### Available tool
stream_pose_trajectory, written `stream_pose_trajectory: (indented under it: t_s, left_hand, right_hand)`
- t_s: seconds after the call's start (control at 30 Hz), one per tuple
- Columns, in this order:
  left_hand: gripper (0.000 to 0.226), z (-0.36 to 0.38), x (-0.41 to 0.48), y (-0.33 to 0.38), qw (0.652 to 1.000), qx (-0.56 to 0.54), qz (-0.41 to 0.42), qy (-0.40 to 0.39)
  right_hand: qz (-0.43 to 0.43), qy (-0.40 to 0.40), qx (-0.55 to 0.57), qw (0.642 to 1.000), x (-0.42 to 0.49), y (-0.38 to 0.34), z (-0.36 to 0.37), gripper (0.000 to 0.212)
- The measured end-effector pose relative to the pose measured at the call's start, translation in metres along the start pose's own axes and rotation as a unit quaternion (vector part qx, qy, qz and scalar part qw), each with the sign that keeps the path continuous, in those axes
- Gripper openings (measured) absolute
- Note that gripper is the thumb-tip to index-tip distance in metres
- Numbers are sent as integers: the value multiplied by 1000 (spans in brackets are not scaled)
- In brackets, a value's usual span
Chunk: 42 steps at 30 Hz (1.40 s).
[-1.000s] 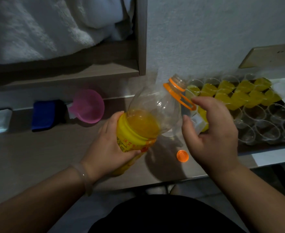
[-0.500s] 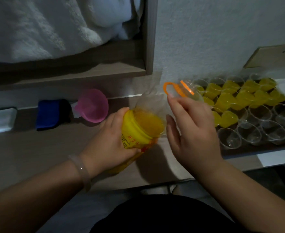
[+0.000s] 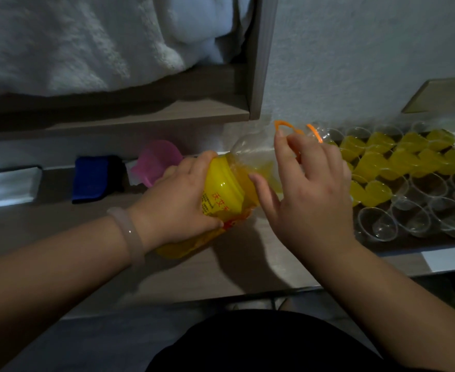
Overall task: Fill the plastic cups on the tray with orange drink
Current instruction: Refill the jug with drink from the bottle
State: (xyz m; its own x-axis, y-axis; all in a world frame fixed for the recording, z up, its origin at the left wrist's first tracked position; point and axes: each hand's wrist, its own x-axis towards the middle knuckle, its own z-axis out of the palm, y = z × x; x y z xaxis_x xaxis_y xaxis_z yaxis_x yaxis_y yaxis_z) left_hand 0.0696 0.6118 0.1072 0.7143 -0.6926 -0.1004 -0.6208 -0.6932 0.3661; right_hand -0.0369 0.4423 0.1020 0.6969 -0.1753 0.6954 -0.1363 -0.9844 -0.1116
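While my left hand (image 3: 183, 200) grips the bottle (image 3: 226, 189) at its label and my right hand (image 3: 309, 194) curls round its clear shoulder | bottle tilted rightward over tray (image 3: 398, 247) | far cups (image 3: 376, 167) filled, near cups (image 3: 411, 218) empty | about half done, I judge

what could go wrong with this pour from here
1. The bottle is big and steeply tilted, gripped by the left hand with the right hand at its neck. A surge could overshoot the small, tightly packed cups.
2. Its neck points over the filled cups, while the empty cups sit nearer. Drink might overflow full ones.
3. The right wrist hangs close to the light empty cups and could knock them.
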Motion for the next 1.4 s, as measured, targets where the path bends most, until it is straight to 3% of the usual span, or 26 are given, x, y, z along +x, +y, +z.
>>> stream_pose_trajectory:
  t_s: [0.27, 0.93, 1.4]
  left_hand:
    - [111, -14, -5, -5, 999, 40, 0, -30]
    - [113, -31, 3, 0, 988, 133, -28, -78]
    - [108, -32, 10, 3, 985, 141, -29, -95]
  right_hand:
    - [8, -14, 13, 1000, -5, -7, 8, 37]
    - [17, -51, 41, 998, -7, -1, 21, 39]
    - [27, -63, 57, 996, -7, 4, 24, 40]
